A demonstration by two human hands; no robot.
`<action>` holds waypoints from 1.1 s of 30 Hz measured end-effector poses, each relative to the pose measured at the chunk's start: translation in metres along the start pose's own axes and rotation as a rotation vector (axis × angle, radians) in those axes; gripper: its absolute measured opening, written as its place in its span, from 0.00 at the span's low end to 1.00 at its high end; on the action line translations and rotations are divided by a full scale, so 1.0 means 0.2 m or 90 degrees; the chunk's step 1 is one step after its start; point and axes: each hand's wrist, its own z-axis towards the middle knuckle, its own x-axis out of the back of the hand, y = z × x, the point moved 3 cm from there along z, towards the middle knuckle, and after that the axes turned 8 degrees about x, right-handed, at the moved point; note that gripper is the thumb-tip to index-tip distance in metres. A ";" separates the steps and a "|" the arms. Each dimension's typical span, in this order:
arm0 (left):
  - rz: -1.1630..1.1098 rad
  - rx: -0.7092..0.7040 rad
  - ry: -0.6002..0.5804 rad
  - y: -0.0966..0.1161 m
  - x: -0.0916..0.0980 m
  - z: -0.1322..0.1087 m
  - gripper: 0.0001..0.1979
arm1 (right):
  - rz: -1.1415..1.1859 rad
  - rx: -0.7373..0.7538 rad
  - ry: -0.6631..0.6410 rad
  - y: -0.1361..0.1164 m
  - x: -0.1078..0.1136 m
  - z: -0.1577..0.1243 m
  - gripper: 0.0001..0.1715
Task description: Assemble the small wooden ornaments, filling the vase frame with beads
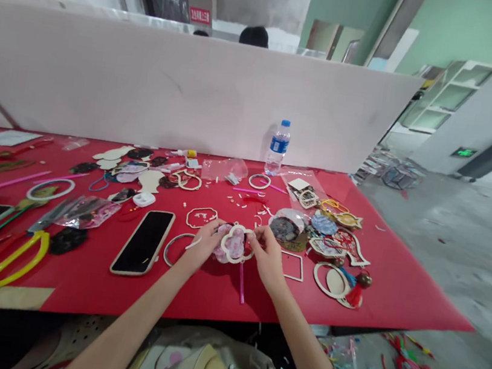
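Just above the red table, both my hands hold a pale flower-shaped frame (225, 244) with pink patterned material (235, 246) showing through its opening. My left hand (207, 240) is closed on the left side, where more of the pink material sticks out past the rim. The fingers of my right hand (266, 251) pinch the frame's right edge. A pink stick (241, 285) lies just below the frame. Close to my left wrist is a round pale ring (167, 253). A thin rectangular frame (302, 269) lies beside my right hand.
A phone (142, 243) and yellow-and-red-handled scissors (18, 262) lie to the left. Wooden fish shapes, rings and tassels (354, 291) crowd the right. A water bottle (277, 146) stands against the white partition (172, 88). Small scraps and a plastic bag (225, 169) lie farther back.
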 end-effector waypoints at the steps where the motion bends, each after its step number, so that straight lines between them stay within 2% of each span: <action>1: -0.018 -0.005 0.002 0.00 0.01 0.00 0.19 | 0.005 -0.007 0.017 0.01 0.01 0.00 0.12; 4: -0.121 -0.019 0.022 -0.01 0.05 0.01 0.17 | -0.063 -0.056 0.093 0.04 0.07 -0.01 0.12; 7: -0.184 -0.040 0.041 0.00 0.09 0.00 0.16 | -0.225 -0.110 0.117 0.08 0.12 -0.02 0.11; 9: -0.149 -0.059 0.054 0.00 0.11 -0.04 0.16 | -0.372 -0.109 0.126 0.09 0.15 -0.02 0.10; 12: 0.015 -0.063 0.049 -0.02 0.10 -0.12 0.16 | -0.517 -0.038 0.143 0.06 0.16 -0.02 0.11; 14: 0.114 -0.043 0.034 -0.05 0.07 -0.17 0.17 | -0.481 0.044 0.114 0.02 0.13 -0.03 0.13; 16: 0.175 -0.031 0.015 -0.07 0.04 -0.21 0.19 | -0.372 0.112 0.009 0.00 0.08 -0.04 0.13; 18: 0.216 -0.031 0.006 -0.08 0.02 -0.23 0.19 | -0.278 0.135 -0.127 -0.01 0.01 -0.05 0.10; 20: 0.235 -0.028 -0.002 -0.08 0.00 -0.24 0.19 | -0.236 0.136 -0.198 -0.02 -0.03 -0.07 0.07; 25: 0.212 -0.039 -0.016 -0.08 0.01 -0.24 0.22 | -0.188 0.104 -0.204 -0.01 -0.03 -0.07 0.07; 30: 0.046 0.014 -0.116 -0.09 0.00 -0.25 0.33 | -0.208 0.105 -0.156 -0.01 -0.01 -0.06 0.06; 33: 0.066 0.039 -0.110 -0.09 -0.01 -0.26 0.34 | -0.204 0.117 -0.127 -0.02 0.00 -0.06 0.07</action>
